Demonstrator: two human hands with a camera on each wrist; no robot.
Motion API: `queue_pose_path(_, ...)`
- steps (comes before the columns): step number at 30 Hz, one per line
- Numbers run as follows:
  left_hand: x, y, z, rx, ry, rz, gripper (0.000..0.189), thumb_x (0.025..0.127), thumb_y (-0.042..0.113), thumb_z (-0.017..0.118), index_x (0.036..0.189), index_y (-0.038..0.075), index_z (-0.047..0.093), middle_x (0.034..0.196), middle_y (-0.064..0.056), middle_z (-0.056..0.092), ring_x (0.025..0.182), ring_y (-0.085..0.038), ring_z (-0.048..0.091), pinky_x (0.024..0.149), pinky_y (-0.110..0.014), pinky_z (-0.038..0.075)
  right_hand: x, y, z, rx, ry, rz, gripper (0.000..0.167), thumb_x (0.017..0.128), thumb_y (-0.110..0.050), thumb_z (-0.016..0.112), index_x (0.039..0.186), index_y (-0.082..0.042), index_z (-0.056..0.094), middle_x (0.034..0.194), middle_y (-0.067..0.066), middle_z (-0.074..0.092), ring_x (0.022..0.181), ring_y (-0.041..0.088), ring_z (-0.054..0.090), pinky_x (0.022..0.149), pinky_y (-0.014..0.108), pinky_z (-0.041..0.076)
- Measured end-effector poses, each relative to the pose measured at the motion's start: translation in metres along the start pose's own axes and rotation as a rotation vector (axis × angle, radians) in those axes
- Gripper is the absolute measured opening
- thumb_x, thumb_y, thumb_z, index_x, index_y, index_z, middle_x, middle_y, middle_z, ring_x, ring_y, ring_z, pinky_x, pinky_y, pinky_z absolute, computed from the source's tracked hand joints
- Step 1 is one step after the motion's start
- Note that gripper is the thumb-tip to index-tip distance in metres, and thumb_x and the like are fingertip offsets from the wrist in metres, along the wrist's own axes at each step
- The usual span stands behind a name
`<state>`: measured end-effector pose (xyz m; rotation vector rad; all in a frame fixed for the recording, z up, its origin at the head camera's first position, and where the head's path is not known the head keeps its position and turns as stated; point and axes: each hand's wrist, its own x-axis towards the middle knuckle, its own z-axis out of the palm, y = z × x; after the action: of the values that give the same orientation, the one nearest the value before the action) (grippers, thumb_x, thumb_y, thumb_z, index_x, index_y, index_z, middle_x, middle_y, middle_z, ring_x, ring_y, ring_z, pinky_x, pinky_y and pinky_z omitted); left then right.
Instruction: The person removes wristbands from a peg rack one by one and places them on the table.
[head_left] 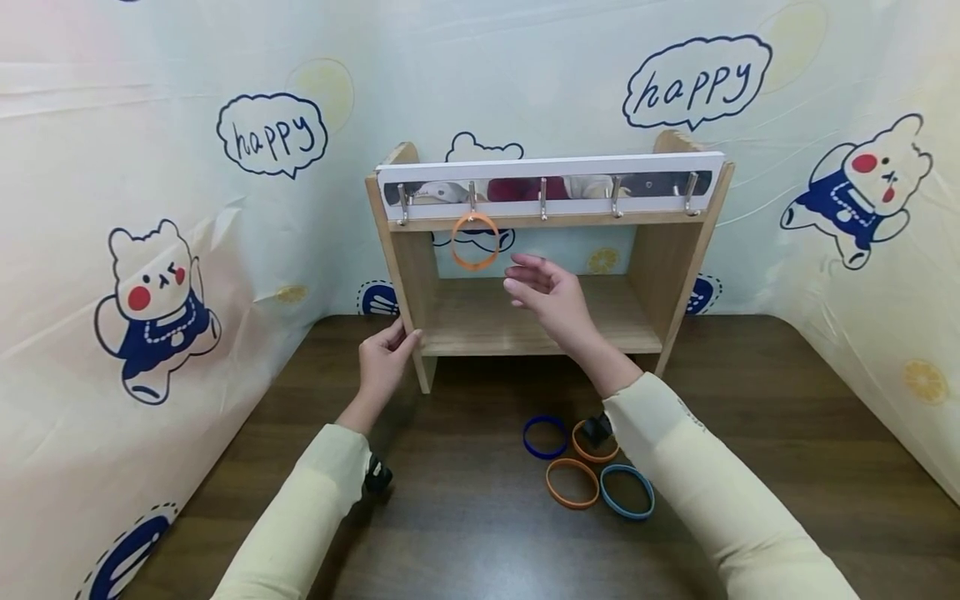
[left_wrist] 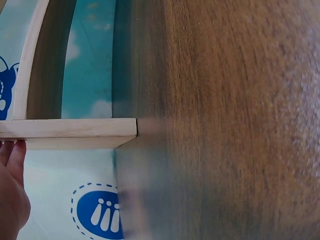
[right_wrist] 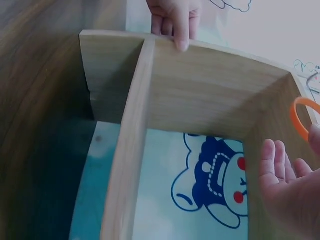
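Note:
A small wooden shelf (head_left: 540, 339) stands on the table, with a row of hooks along its white, mirrored top rail (head_left: 585, 162). From the second hook from the left hangs an orange silicone wristband (head_left: 474, 267). My right hand (head_left: 551, 304) is just to the right of that wristband, fingers loosely bent and holding nothing. In the right wrist view the orange wristband (right_wrist: 298, 121) overlaps the thumb tip. My left hand (head_left: 382, 362) grips the front edge of the shelf's left side panel (head_left: 411, 287), thumb on one face and fingers on the other.
On the table in front of the shelf lie a dark blue wristband (head_left: 545, 456), a light blue wristband (head_left: 630, 517) and two orange wristbands, one nearer (head_left: 573, 506). The farther is partly covered by a black wrist device (head_left: 597, 430). A printed sheet (head_left: 180, 83) surrounds the back and sides.

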<state>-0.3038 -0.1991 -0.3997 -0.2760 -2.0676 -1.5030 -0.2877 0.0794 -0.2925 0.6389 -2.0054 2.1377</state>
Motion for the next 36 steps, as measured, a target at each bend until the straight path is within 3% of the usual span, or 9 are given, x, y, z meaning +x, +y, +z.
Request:
queue_pose_path(7, -0.007, 0.032, -0.002, 0.018, -0.013, 0.012, 0.039, 0.088, -0.001, 0.069, 0.125, -0.009, 0.058, 0.117, -0.027, 0.060, 0.102, -0.035, 0.063, 0.079, -0.032, 0.054, 0.007, 0.002, 0.015, 0.017, 0.007, 0.005, 0.043, 0.094, -0.012, 0.066, 0.134, -0.002, 0.055, 0.121, 0.014, 0.064, 0.105, 0.022, 0.063, 0.084, 0.037, 0.057)
queue_pose_path(22, -0.007, 0.031, -0.002, -0.010, -0.016, 0.006, 0.038, 0.088, 0.000, 0.070, 0.124, -0.008, 0.059, 0.115, -0.027, 0.061, 0.101, -0.034, 0.064, 0.078, -0.028, 0.055, 0.018, -0.005, 0.032, 0.117, 0.076, 0.114, 0.039, 0.093, -0.013, 0.068, 0.130, -0.006, 0.059, 0.117, 0.011, 0.066, 0.105, 0.026, 0.063, 0.090, 0.042, 0.054)
queue_pose_path(36, -0.007, 0.030, -0.002, 0.003, -0.015, 0.030, 0.037, 0.089, 0.000, 0.069, 0.125, -0.007, 0.059, 0.114, -0.027, 0.062, 0.100, -0.033, 0.064, 0.077, -0.024, 0.055, 0.021, -0.009, 0.038, 0.235, 0.116, 0.079, 0.031, 0.093, -0.006, 0.066, 0.123, -0.001, 0.062, 0.112, 0.015, 0.069, 0.096, 0.023, 0.067, 0.077, 0.033, 0.059)
